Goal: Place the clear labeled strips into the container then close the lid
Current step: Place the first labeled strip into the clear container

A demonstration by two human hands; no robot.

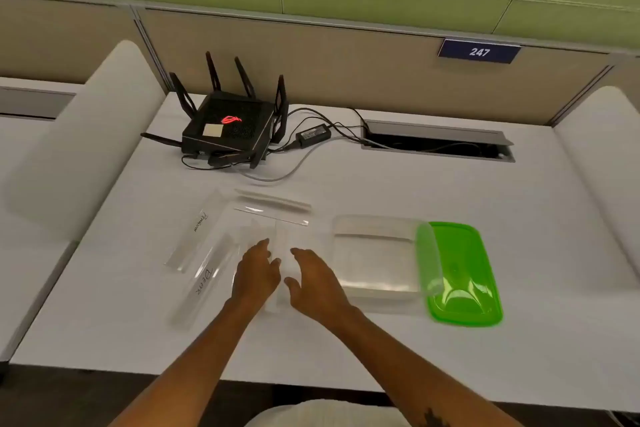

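Note:
Several clear strips lie on the white desk left of centre. One strip with handwriting (198, 229) lies at the far left, another labelled strip (201, 284) sits nearer me, and more strips (273, 206) lie behind. A clear rectangular container (375, 260) stands to the right, open. Its green lid (462, 276) lies flat against the container's right side. My left hand (256, 274) and my right hand (311, 282) hover side by side over a clear strip (282, 243) in the middle, fingers apart. Neither hand holds anything that I can make out.
A black router (230, 125) with antennas stands at the back left, with a power adapter (313, 133) and cables beside it. A cable tray (436, 140) is sunk into the desk at the back right. White dividers flank the desk on both sides.

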